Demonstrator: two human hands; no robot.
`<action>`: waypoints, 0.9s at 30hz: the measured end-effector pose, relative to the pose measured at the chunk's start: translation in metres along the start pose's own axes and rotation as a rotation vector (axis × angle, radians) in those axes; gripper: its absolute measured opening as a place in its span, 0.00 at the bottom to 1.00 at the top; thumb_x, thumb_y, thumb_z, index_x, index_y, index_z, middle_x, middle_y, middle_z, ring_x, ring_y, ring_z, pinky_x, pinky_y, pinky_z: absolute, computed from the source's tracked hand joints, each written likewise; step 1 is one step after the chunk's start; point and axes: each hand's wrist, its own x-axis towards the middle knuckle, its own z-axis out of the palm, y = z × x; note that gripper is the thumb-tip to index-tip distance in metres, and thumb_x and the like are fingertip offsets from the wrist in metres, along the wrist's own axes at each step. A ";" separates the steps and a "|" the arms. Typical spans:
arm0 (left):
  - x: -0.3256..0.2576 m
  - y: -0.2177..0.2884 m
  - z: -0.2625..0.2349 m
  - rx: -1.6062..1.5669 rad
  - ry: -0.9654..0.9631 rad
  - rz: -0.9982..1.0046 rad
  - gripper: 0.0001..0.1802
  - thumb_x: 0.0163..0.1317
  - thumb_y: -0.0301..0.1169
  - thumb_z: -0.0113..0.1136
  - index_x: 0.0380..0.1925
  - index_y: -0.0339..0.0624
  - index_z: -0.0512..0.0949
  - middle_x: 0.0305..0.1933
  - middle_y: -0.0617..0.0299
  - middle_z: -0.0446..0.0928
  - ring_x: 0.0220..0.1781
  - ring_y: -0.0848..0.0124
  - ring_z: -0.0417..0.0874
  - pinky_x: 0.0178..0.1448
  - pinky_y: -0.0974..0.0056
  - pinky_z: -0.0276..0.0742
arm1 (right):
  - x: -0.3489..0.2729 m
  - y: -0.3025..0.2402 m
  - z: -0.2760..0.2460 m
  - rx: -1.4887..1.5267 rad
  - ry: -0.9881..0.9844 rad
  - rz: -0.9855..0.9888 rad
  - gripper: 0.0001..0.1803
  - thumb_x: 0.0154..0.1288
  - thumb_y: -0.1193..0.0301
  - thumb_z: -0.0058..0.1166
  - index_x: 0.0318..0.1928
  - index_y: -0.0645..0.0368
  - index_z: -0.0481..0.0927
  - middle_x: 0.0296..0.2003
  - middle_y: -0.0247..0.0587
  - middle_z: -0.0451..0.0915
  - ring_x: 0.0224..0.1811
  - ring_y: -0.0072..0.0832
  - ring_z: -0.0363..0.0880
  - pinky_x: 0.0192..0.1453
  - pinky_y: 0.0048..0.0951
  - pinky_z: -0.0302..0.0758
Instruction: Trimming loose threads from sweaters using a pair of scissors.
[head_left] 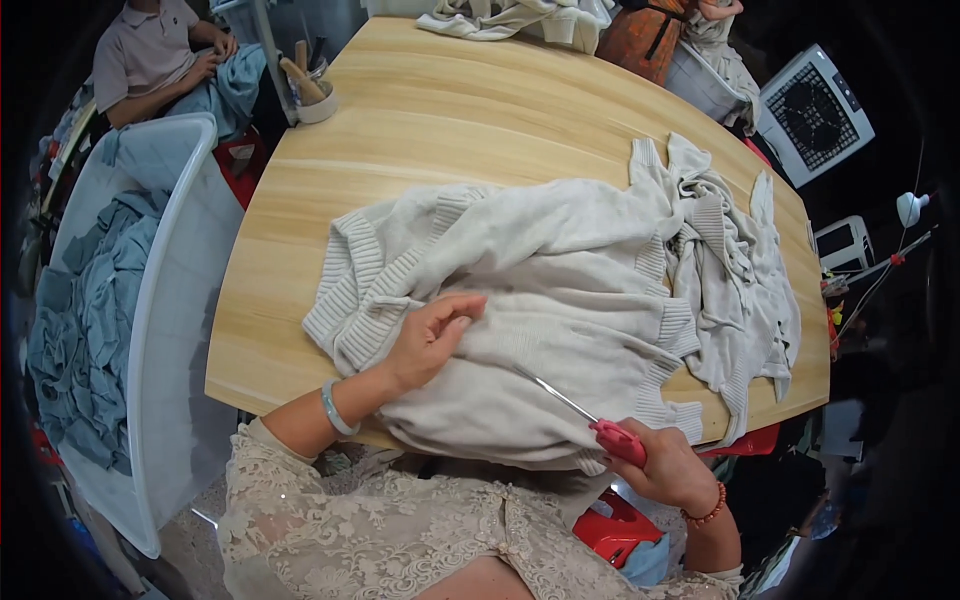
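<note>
A cream knitted sweater (pixel 560 250) with ribbed edges lies spread and rumpled on the wooden table in front of me. My left hand (pixel 435 345) rests over its left part, fingers curled together near the thumb; whether anything small is between them is hidden. At the sweater's near right edge, my right hand (pixel 670 468) is closed round the red handle of a tool with a thin metal shaft (pixel 560 396). The shaft points up and left, its tip over the knit. More cream knitwear (pixel 735 290) lies crumpled to the right.
The table (pixel 400 130) has a cup of tools (pixel 318 103) at its far left corner and cream garments (pixel 520 20) at its far edge. A white bin (pixel 185 300) of blue-grey cloth stands left. Another person (pixel 150 60) handles blue cloth; a fan (pixel 815 115) stands far right.
</note>
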 end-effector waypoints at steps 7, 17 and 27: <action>0.095 0.036 -0.058 0.295 0.400 0.006 0.13 0.68 0.33 0.58 0.43 0.32 0.79 0.31 0.64 0.80 0.31 0.78 0.78 0.35 0.73 0.74 | 0.040 0.030 -0.006 -0.014 0.531 -0.017 0.11 0.61 0.65 0.65 0.35 0.60 0.81 0.21 0.51 0.79 0.25 0.49 0.79 0.29 0.42 0.73; 0.164 0.037 -0.039 0.366 0.066 -0.220 0.22 0.56 0.25 0.69 0.51 0.35 0.76 0.32 0.63 0.79 0.32 0.80 0.77 0.37 0.74 0.74 | 0.047 0.065 -0.023 0.168 0.639 0.023 0.08 0.62 0.73 0.62 0.31 0.65 0.80 0.15 0.46 0.74 0.16 0.31 0.72 0.25 0.32 0.69; 0.042 0.082 0.073 0.727 -0.371 0.990 0.11 0.51 0.25 0.60 0.37 0.38 0.78 0.33 0.58 0.75 0.34 0.65 0.77 0.37 0.60 0.72 | 0.084 0.036 -0.073 0.421 0.694 0.014 0.09 0.66 0.73 0.57 0.31 0.67 0.82 0.15 0.32 0.73 0.15 0.15 0.68 0.21 0.24 0.64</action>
